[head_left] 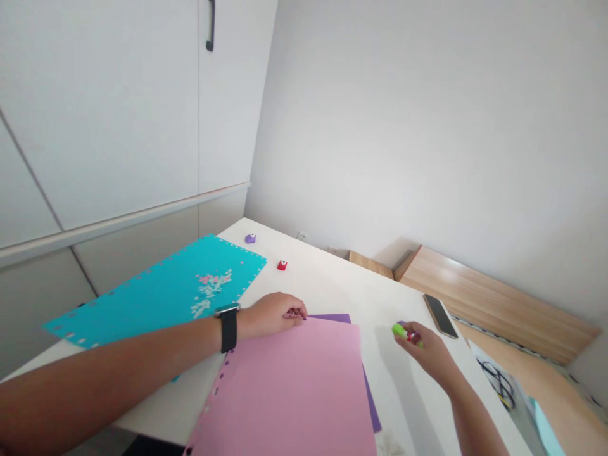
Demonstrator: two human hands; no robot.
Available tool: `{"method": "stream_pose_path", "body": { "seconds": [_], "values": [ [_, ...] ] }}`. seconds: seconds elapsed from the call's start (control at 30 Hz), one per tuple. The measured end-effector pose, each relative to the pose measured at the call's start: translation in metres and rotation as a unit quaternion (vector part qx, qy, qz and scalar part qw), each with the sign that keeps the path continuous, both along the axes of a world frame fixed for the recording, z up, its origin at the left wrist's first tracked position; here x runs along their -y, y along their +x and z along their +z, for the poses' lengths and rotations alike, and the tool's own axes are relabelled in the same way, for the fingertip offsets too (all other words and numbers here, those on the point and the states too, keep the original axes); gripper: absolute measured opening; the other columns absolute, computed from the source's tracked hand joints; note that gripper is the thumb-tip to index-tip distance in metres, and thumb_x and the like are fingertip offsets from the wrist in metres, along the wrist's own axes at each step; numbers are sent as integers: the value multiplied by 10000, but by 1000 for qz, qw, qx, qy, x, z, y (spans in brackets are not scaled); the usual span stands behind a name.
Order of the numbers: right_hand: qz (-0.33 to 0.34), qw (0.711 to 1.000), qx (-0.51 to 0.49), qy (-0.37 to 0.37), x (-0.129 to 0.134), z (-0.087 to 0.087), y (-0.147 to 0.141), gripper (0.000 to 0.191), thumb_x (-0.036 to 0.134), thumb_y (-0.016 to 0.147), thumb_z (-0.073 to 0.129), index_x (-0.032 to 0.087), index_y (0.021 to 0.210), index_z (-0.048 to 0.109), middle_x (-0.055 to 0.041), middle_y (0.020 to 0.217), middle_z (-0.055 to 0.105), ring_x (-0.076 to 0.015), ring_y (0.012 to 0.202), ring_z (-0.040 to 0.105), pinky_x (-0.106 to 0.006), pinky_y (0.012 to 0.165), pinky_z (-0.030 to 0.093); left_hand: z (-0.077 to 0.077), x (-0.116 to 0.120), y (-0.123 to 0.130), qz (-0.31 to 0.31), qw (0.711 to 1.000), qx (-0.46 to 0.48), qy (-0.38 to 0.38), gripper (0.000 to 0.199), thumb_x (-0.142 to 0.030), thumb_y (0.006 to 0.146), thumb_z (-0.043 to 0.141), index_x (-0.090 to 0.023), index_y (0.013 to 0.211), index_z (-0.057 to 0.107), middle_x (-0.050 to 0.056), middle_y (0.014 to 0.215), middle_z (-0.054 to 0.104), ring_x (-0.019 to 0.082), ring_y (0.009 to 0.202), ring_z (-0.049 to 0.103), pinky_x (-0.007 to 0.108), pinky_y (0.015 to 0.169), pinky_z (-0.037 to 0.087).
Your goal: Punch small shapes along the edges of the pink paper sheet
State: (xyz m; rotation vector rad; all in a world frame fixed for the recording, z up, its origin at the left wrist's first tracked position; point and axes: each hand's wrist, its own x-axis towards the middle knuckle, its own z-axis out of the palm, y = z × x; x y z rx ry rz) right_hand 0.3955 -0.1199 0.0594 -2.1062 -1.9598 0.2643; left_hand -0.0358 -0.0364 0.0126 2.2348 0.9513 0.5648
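Note:
My left hand [278, 309], with a dark watch on its wrist, is closed at the upper left corner of a pink sheet of paper [294, 386], its fingertips pinching the edge. Punched holes run down the sheet's left side. Beneath it, a purple sheet [373, 405] sticks out at the top and right. Over the table to the right, my right hand [425, 351] is wrapped round a small green craft punch [399, 330]; red and purple bits also show between the fingers. A purple craft punch [250, 239] and a red one [282, 265] stand farther back.
A blue sheet [156, 297] with punched edges lies at the left, bearing a scatter of white and pink paper cut-outs [211, 288]. A phone [440, 315] rests at the white table's [342, 288] right edge. Cabinets rise at the left; a wooden bed frame [494, 304] stands beyond.

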Motion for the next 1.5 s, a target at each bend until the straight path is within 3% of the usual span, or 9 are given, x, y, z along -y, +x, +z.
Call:
{"method": "stream_pose_path", "body": {
  "seconds": [0.13,0.23,0.4,0.73,0.83,0.93,1.03,1.23,1.5],
  "values": [
    [70,993,-89,30,-21,20,-95,419,587,864,587,204,985,705,-57,886,732,-213,765,660,-295,684,462,-1,1,0,4,1000,-10,9,206,-304,849,619,-268,990,765,0,889,762,172,797,682,221,673,418],
    [111,991,-59,49,-35,18,-159,355,531,855,625,203,955,717,-60,901,734,-216,813,655,-299,746,456,2,2,-1,8,1000,-18,21,209,-292,844,616,-277,992,763,-3,883,761,177,794,682,227,665,411],
    [130,991,19,17,-52,5,-210,275,456,835,643,205,889,743,-83,919,751,-248,936,663,-303,791,436,3,3,-4,14,998,-25,59,212,-271,854,599,-291,991,759,-4,924,767,194,849,690,247,718,420],
    [140,985,58,-78,-84,-6,-216,333,489,835,627,179,841,746,-110,883,760,-248,832,683,-295,669,393,2,0,-6,9,999,-45,25,262,-263,822,626,-297,1057,736,-11,929,771,194,842,702,247,723,441],
    [181,979,6,-90,-85,-6,-209,370,473,830,658,187,1055,726,-87,900,747,-229,831,668,-287,692,409,5,0,-7,8,999,-38,4,272,-269,828,624,-288,1078,729,-6,920,771,189,819,703,241,718,450],
    [252,962,-51,-92,-86,-8,-200,457,292,800,688,247,1253,652,-45,966,733,-183,798,645,-270,720,424,7,1,-7,9,999,-37,2,264,-285,828,639,-284,1074,734,3,939,774,199,845,706,246,737,456],
    [285,950,-85,-91,-88,-11,-195,394,201,787,667,269,1175,694,-17,954,723,-153,744,616,-255,705,425,8,1,-7,12,999,-31,1,250,-294,830,648,-280,1062,739,8,952,775,203,866,709,246,743,457],
    [283,945,-130,-98,-88,-14,-198,261,311,806,710,236,1056,724,1,821,705,-153,705,606,-255,656,418,4,-1,-7,24,999,-9,-34,230,-323,837,656,-259,1043,736,11,897,766,180,811,705,224,689,456],
    [306,936,-142,-97,-79,-8,-204,200,311,832,686,230,1010,729,-5,837,711,-148,708,616,-252,648,423,4,0,-7,28,999,-7,-41,216,-294,821,643,-255,1009,741,-2,868,759,164,779,694,215,660,443]
  ]
}}
